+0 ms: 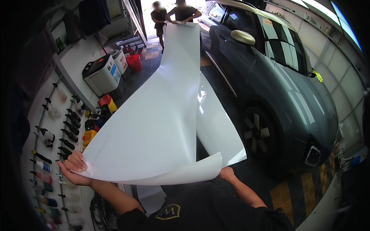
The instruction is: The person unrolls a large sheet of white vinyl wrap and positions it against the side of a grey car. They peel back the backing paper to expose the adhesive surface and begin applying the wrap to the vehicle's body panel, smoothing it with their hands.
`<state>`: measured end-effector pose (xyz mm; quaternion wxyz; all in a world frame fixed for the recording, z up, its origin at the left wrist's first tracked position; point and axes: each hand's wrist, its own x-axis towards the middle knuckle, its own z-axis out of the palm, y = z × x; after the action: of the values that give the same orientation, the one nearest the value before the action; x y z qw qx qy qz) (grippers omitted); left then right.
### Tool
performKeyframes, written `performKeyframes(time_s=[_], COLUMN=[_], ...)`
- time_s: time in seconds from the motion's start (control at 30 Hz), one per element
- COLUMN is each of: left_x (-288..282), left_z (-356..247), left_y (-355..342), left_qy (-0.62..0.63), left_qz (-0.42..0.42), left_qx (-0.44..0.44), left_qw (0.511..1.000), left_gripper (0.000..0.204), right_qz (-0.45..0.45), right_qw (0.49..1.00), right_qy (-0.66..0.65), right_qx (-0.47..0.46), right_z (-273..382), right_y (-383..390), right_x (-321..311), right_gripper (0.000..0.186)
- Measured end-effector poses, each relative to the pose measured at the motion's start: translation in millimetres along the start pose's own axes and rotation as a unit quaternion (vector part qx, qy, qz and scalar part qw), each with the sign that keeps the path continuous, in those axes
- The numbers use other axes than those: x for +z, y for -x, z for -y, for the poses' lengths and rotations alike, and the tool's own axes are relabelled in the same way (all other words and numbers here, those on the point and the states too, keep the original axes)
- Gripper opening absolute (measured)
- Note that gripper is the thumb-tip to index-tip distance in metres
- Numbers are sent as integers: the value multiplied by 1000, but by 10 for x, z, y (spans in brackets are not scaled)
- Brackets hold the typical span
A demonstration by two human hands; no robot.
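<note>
A long, wide white film sheet (154, 115) stretches away from me between the wall and the car. Its near left corner is pinched between the thumb and fingers of my left hand (76, 166). My right hand (226, 174) grips the near right edge, where the sheet curls over; its fingers are mostly hidden by the film. Beyond the curl, a glossy flap (217, 119) of film hangs down on the right. At the far end, a person in dark clothes (184, 14) holds the sheet with both hands.
A grey-green car (277, 84) stands close on the right. Spray bottles (71, 127) hang on wall rails at left. A white washing machine (102, 75), a red bucket (134, 62) and a yellow jug (89, 136) line that side. Another person (158, 17) stands at the far end.
</note>
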<state>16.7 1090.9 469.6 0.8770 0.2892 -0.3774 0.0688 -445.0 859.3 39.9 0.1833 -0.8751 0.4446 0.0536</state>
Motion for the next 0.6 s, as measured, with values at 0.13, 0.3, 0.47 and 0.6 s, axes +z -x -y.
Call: performKeyframes(time_s=[0.13, 0.3, 0.47, 0.6], left_x=[-15, -32, 1, -50], left_z=[2, 80, 36, 123], left_y=[59, 70, 99, 61], left_qy=[-1, -8, -32, -24], left_qz=[-7, -10, 12, 19], left_qx=[9, 1, 20, 4], left_qw=[1000, 1000, 999, 1000], left_gripper=[55, 55, 55, 54], right_qz=[7, -13, 21, -18], right_qw=[1000, 999, 997, 998], right_qy=[-10, -17, -14, -19], right_qx=[-7, 43, 68, 51], right_z=[45, 65, 172, 165], right_y=[1, -12, 29, 46], right_x=[-120, -146, -185, -110], right_gripper=[49, 51, 53, 49])
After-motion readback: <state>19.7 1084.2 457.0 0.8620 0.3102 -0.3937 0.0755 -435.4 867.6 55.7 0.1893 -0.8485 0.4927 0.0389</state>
